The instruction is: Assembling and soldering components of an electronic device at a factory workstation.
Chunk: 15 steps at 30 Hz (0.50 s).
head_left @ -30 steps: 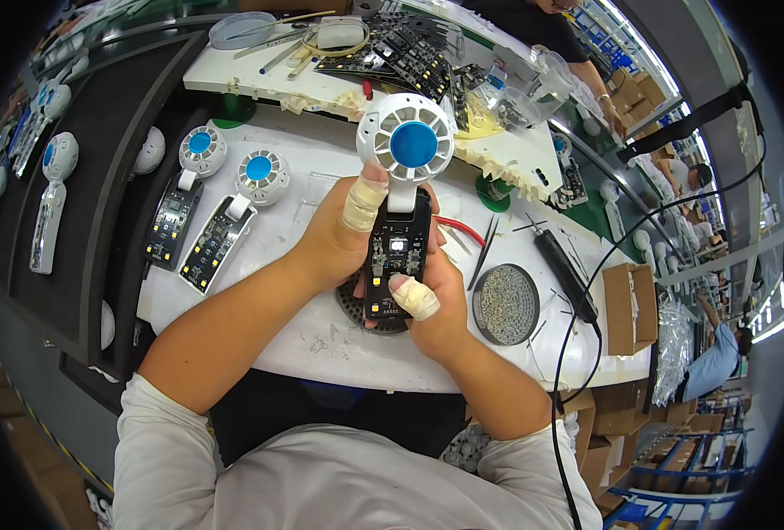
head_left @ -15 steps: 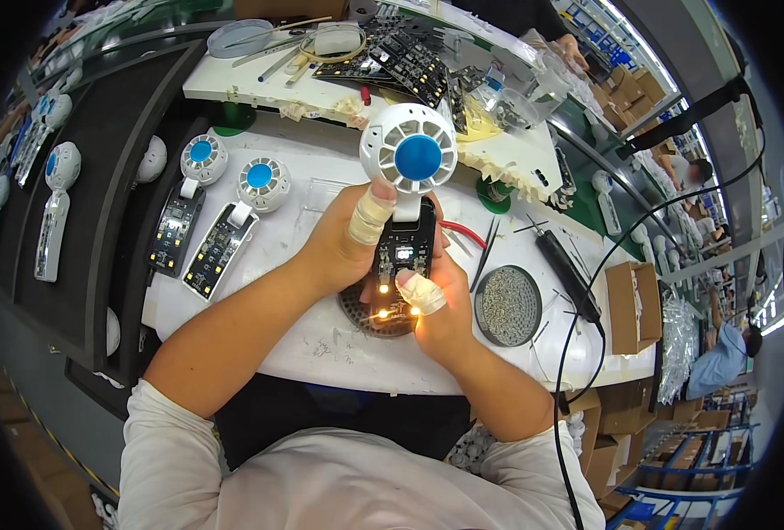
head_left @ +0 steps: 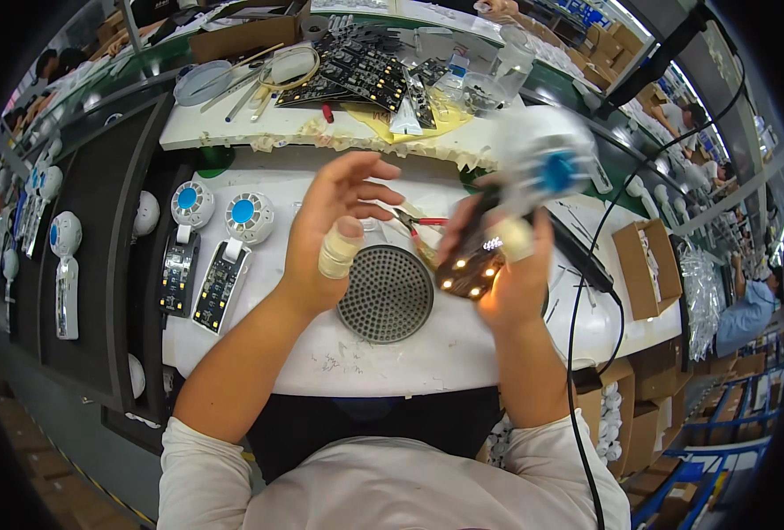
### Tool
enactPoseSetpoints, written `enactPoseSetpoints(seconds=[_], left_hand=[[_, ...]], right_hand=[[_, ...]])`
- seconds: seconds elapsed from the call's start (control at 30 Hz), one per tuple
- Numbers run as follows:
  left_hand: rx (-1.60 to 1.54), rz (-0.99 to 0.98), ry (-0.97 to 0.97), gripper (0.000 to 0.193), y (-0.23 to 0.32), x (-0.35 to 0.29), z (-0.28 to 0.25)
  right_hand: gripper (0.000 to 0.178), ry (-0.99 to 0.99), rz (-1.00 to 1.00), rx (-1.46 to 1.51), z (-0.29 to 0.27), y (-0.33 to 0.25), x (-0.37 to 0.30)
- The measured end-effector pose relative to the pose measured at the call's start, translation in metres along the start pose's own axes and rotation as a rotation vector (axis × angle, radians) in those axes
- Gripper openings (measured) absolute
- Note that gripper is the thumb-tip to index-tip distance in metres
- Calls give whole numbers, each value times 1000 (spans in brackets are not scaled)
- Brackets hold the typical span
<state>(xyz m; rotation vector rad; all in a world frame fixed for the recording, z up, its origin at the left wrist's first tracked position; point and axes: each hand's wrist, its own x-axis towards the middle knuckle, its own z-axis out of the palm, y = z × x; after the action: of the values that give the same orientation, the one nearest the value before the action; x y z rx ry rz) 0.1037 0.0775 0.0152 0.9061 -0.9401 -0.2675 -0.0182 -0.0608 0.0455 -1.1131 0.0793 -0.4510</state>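
In my right hand is a handheld fan, its white round head with a blue centre blurred by motion. Its black circuit board shows glowing yellow lights and a small lit display. My left hand is empty, fingers apart, thumb wrapped in pale tape like the right one. Between and below the hands lies a round grey tray with many holes. Red-handled pliers rest just behind it. To the left, two more fans with bare boards, a nearer one and another, lie side by side.
A raised white shelf at the back carries a pile of black circuit boards and a clear dish. Dark racks stand at left. An electric screwdriver with a black cable lies right, near an open cardboard box.
My right hand has carried the fan to the right, tilting it. My left hand has let go of it and opened. The round holed tray is now uncovered.
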Motion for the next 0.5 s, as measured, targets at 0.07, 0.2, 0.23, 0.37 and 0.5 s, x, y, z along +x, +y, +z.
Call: enactPoseSetpoints(seconds=[0.07, 0.2, 0.23, 0.37, 0.5], left_hand=[[88, 75, 49, 61, -1, 1, 2], [151, 101, 170, 46, -8, -3, -6], [161, 92, 210, 42, -6, -4, -11], [147, 115, 305, 31, 1, -2, -11], [437, 248, 287, 21, 6, -3, -22]], right_hand=[[25, 37, -366, -188, -16, 12, 3], [22, -66, -539, -550, -12, 8, -9], [25, -122, -540, -679, -6, 6, -13], [36, 221, -405, 439, 12, -37, -10], [30, -244, -653, -932, -5, -7, -32]])
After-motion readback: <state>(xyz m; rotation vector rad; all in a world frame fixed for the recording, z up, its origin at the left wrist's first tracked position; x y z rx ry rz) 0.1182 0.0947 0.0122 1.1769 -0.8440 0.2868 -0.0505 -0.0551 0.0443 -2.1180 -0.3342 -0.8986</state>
